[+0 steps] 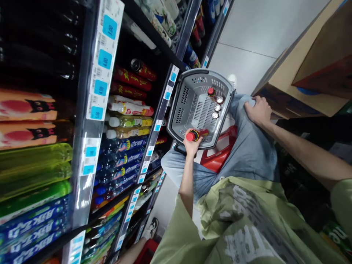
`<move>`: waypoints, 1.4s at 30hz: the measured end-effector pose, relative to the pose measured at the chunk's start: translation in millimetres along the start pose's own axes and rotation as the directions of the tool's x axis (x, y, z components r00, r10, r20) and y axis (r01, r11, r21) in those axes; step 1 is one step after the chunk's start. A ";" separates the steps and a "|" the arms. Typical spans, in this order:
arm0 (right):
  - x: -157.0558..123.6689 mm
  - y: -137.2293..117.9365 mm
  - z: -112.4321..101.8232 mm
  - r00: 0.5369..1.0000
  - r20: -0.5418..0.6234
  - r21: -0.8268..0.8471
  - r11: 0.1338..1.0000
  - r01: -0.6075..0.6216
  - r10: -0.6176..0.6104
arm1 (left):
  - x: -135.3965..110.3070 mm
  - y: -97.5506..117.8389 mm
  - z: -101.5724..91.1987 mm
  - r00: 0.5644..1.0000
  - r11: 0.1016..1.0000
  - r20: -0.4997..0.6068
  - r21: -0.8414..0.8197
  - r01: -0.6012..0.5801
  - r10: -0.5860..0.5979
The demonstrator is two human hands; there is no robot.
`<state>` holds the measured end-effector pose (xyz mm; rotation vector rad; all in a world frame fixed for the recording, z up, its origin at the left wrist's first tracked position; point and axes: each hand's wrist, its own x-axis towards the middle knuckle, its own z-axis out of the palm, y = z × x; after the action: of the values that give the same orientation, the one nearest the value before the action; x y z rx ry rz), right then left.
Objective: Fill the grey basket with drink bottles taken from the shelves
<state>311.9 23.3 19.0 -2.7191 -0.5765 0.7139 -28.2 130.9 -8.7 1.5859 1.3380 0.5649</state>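
Note:
My left hand [192,145] is wrapped round a dark bottle with a red cap [190,136], held at the near rim of a grey plastic basket [189,95]. Inside the basket, toward its right side, stand another red-capped bottle [211,91] and three cans [217,107] with silver tops. My right hand [258,110] rests on my knee, fingers lying over the jeans, with nothing held in it.
Shelves of bottles [123,145] and red cans [132,79] with blue price labels fill the left side. A red plastic stool [220,150] is between my legs. Cardboard boxes [308,80] stand on the right. Another person's shoe [151,227] shows at the bottom.

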 end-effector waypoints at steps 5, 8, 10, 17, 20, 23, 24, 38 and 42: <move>2.6 2.7 3.2 1.000 0.003 0.026 1.000 0.015 -0.015 | 38.5 -21.1 21.6 0.994 0.993 0.012 0.053 0.108 -0.109; 4.5 8.7 8.2 1.000 0.004 0.028 0.999 0.019 -0.020 | 72.7 -39.5 34.8 0.986 0.979 0.010 0.124 0.163 -0.166; 5.6 12.5 10.6 1.000 -0.001 0.035 0.999 0.029 -0.029 | 98.2 -51.7 43.1 0.980 0.968 0.016 0.159 0.192 -0.197; 8.4 12.9 1.4 0.994 -0.035 0.072 0.992 0.105 -0.102 | 200.4 -85.7 100.6 0.979 0.967 -0.001 0.157 0.202 -0.204; 9.3 12.0 -4.2 0.992 -0.052 0.073 0.990 0.118 -0.115 | 246.9 -97.1 136.1 0.976 0.969 -0.024 0.123 0.216 -0.214; 10.8 11.7 -7.5 0.990 -0.049 0.063 0.989 0.137 -0.134 | 285.8 -110.2 169.7 0.978 0.974 -0.057 0.095 0.204 -0.199; 11.4 11.6 -8.3 0.989 -0.044 0.061 0.987 0.145 -0.143 | 295.7 -115.2 180.1 0.979 0.976 -0.067 0.089 0.196 -0.191; 12.2 14.2 -8.6 0.988 -0.043 0.063 0.986 0.152 -0.150 | 316.1 -127.4 203.1 0.993 0.996 0.105 0.076 0.045 -0.053; 13.1 16.5 -3.8 0.987 -0.065 0.056 0.987 0.149 -0.146 | 312.3 -107.8 181.5 0.995 0.998 0.084 0.031 0.045 -0.048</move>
<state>329.4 13.8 11.0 -2.5996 -0.7206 0.5998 159.7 349.7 -251.4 1.5808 1.3212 0.4466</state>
